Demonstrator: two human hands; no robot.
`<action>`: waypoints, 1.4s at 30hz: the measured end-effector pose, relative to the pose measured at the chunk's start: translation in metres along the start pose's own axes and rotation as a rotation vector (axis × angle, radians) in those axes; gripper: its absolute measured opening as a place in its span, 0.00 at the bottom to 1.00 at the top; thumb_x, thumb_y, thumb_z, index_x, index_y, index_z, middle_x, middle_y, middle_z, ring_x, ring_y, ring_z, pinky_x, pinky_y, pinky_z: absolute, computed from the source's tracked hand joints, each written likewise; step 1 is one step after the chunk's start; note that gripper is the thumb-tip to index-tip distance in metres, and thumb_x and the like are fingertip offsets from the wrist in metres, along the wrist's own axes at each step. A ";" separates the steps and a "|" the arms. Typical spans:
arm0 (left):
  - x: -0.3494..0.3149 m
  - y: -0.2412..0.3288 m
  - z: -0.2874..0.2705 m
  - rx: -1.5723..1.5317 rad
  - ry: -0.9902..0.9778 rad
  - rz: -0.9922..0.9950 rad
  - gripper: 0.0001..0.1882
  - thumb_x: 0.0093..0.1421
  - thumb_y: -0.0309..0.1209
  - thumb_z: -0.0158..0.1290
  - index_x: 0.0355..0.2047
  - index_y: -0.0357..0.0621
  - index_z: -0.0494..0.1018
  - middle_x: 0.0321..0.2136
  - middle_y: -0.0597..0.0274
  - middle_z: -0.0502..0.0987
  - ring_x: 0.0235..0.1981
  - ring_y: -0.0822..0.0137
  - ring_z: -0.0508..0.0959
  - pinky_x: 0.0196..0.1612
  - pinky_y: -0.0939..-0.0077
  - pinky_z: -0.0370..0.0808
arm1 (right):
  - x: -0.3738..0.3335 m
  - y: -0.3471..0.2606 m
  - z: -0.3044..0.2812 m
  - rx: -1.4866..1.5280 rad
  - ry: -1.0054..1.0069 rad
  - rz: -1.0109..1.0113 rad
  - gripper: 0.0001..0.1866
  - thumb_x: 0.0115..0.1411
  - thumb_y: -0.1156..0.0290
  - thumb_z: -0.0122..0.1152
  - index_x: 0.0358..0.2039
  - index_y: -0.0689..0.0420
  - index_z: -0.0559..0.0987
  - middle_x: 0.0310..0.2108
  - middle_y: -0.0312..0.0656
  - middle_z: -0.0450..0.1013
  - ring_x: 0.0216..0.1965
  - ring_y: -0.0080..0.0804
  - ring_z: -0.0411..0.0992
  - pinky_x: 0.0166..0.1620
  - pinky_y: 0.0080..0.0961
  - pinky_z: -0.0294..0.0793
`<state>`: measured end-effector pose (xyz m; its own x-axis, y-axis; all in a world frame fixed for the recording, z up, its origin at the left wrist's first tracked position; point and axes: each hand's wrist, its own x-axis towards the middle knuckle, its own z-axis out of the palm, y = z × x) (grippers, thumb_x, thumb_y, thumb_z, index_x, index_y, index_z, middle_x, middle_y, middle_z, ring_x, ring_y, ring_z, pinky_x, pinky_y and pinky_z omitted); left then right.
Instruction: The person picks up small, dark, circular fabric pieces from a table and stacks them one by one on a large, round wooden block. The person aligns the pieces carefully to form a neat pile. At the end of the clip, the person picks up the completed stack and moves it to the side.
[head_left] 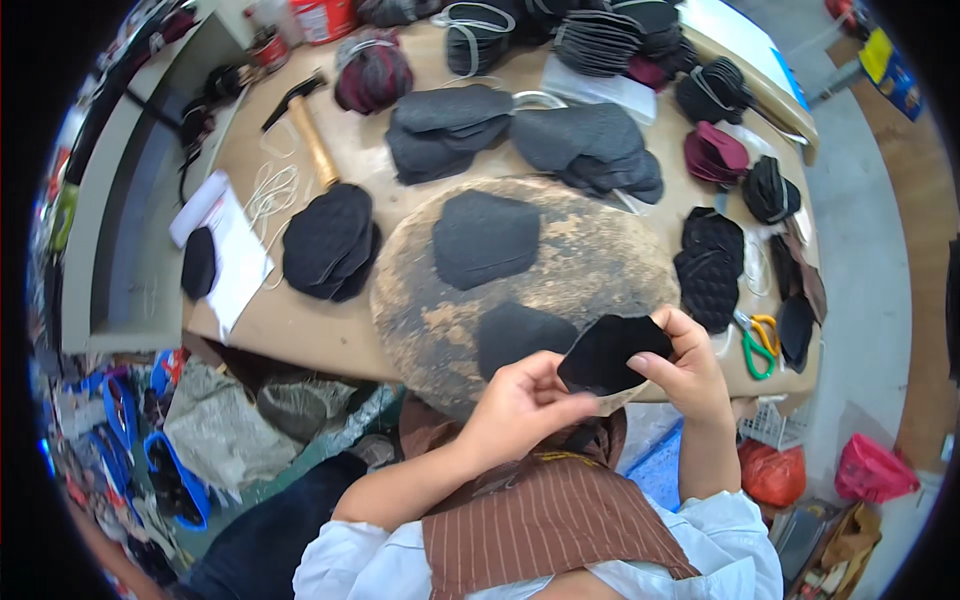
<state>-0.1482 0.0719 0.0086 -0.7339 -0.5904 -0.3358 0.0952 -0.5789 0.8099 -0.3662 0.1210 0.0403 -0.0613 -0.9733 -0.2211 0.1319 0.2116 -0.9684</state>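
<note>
A black fabric piece [615, 352] with a soft, dark face is held up above the near edge of a round worn board [610, 240]. My right hand [695, 368] pinches its right side, thumb on top and fingers behind. My left hand [522, 402] has its fingertips closed at the piece's left edge, its thumb slightly blurred along the lower edge. Just beyond the left hand, a dark flat piece [515, 335] lies on the board, partly hidden by the held one. Farther back on the board rests a small stack of dark grey pieces [487, 240].
A stack of quilted black pieces [328, 243] and a hammer [315, 140] lie left of the board. Grey piece stacks [445, 130] sit behind it. To the right are scissors [758, 345] with green and orange handles, and maroon pieces [715, 153]. White cord [270, 195] lies loose.
</note>
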 end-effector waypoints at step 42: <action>-0.068 -0.052 -0.055 1.154 0.491 0.628 0.22 0.47 0.26 0.66 0.42 0.39 0.71 0.54 0.41 0.58 0.55 0.45 0.67 0.55 0.61 0.72 | 0.061 0.025 0.072 -0.718 0.014 0.060 0.09 0.53 0.72 0.67 0.30 0.65 0.79 0.23 0.43 0.77 0.24 0.21 0.72 0.29 0.21 0.71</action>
<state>-0.0663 0.1116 -0.0368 -0.4462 -0.8473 0.2881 -0.4596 0.4932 0.7386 -0.2959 0.0603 0.0112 -0.0880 -0.9581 -0.2727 -0.5474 0.2752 -0.7903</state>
